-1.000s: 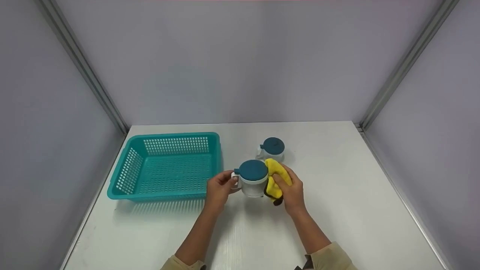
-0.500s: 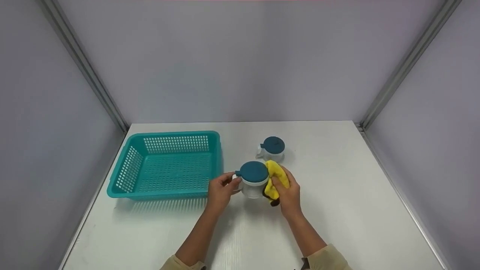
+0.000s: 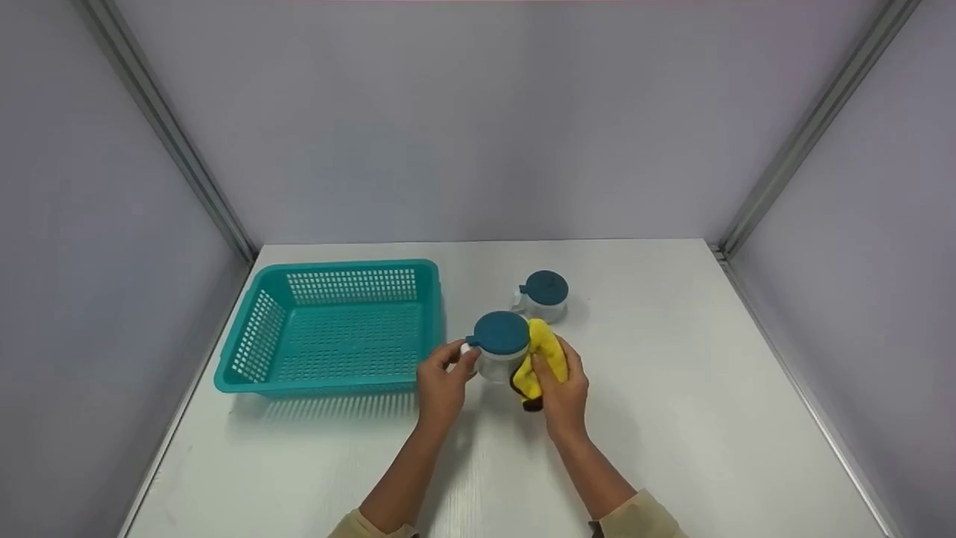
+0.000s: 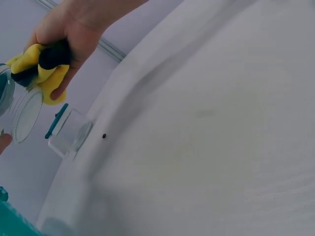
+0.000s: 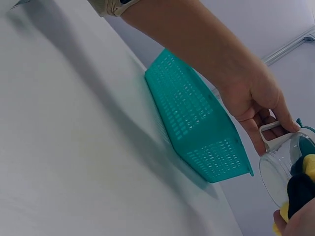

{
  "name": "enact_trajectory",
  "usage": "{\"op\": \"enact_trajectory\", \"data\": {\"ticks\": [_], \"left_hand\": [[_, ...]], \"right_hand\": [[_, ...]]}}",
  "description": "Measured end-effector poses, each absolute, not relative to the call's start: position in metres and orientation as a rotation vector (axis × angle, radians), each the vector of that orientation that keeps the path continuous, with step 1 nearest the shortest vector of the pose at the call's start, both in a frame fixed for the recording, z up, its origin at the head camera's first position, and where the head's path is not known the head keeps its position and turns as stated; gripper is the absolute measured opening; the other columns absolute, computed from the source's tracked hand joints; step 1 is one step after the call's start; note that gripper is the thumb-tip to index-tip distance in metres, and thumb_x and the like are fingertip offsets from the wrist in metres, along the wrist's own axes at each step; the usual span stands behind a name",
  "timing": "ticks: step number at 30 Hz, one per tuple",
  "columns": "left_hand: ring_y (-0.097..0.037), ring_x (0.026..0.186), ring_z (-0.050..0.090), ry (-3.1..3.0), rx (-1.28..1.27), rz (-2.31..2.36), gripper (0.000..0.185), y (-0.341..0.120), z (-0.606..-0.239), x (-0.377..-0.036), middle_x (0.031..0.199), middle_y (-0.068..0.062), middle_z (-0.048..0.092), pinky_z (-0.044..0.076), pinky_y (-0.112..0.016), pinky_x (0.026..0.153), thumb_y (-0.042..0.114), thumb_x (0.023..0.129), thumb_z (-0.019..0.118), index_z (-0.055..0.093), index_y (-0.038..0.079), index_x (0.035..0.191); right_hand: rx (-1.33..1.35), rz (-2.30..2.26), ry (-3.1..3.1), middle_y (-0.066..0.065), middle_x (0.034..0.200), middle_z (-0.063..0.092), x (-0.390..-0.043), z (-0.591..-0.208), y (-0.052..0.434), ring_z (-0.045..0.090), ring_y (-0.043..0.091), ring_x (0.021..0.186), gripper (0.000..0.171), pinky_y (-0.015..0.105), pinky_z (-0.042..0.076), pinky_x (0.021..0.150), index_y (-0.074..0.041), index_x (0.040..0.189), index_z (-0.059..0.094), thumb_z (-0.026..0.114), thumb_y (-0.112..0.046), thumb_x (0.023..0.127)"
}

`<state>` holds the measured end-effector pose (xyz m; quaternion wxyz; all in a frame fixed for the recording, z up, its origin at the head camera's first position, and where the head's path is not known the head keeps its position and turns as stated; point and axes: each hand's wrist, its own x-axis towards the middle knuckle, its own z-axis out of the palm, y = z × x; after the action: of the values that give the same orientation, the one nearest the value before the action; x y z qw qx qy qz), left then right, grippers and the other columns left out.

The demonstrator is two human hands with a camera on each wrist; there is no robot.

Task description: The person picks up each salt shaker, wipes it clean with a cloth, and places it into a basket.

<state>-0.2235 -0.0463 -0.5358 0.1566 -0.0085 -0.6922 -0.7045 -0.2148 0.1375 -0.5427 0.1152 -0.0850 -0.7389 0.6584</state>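
My left hand [image 3: 442, 379] pinches the white handle [image 5: 273, 135] of a clear lidded jar [image 3: 499, 353], lifted slightly off the white counter [image 3: 672, 418], while my right hand [image 3: 562, 388] grips a folded yellow cloth [image 3: 539, 360] and presses it against the jar's side facing that hand. The jar sits between my two hands, its teal lid [image 3: 500, 331] on top. To do this wipe well, I judge I should keep the handle pinched firmly so the jar does not turn under the cloth, and hold the lid level so it cannot slip. The cloth should stay wrapped over my fingers, its dark underside tucked in, and travel round the clear wall in even strokes. A second lidded jar [image 3: 544, 295] stands just beyond my right hand, near enough that a wide stroke could knock it. A teal perforated basket [image 3: 328, 329] lies on the counter to the outside of my left hand.
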Motion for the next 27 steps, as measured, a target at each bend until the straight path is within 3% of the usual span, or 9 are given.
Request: {"op": "enact_trajectory", "data": {"ticks": [10, 17, 24, 27], "left_hand": [[-0.020, 0.089, 0.064, -1.957, 0.053, -2.010, 0.021, -0.041, -0.535, -0.220, 0.090, -0.006, 0.065, 0.061, -0.029, 0.072, 0.025, 0.091, 0.072, 0.074, 0.013, 0.108], [-0.021, 0.087, 0.064, -1.937, 0.098, -1.984, 0.021, -0.038, -0.535, -0.221, 0.088, -0.008, 0.065, 0.061, -0.029, 0.072, 0.024, 0.090, 0.073, 0.074, 0.010, 0.106], [-0.016, 0.086, 0.062, -2.012, 0.132, -1.818, 0.018, -0.038, -0.534, -0.221, 0.087, -0.001, 0.065, 0.060, -0.023, 0.067, 0.023, 0.090, 0.073, 0.075, 0.012, 0.105], [-0.014, 0.085, 0.061, -2.015, 0.090, -1.736, 0.019, -0.039, -0.535, -0.221, 0.085, 0.000, 0.065, 0.058, -0.024, 0.064, 0.023, 0.090, 0.073, 0.076, 0.011, 0.104]], "right_hand": [[-0.067, 1.735, -2.135, -0.006, 0.135, 0.050, -0.207, -0.548, 0.131, 0.051, 0.014, 0.114, 0.051, 0.018, 0.045, 0.101, -0.024, 0.138, 0.050, 0.068, -0.040, 0.092], [-0.024, 1.672, -2.130, -0.003, 0.140, 0.046, -0.204, -0.548, 0.125, 0.050, 0.012, 0.118, 0.050, 0.009, 0.040, 0.103, -0.021, 0.138, 0.051, 0.070, -0.028, 0.092], [0.056, 1.623, -2.159, 0.004, 0.141, 0.045, -0.197, -0.546, 0.119, 0.049, 0.013, 0.119, 0.049, 0.008, 0.039, 0.103, -0.015, 0.135, 0.055, 0.073, -0.017, 0.090], [0.154, 1.586, -2.142, 0.003, 0.139, 0.047, -0.197, -0.551, 0.119, 0.050, 0.012, 0.117, 0.046, 0.011, 0.041, 0.103, -0.017, 0.132, 0.059, 0.075, -0.021, 0.089]]}}
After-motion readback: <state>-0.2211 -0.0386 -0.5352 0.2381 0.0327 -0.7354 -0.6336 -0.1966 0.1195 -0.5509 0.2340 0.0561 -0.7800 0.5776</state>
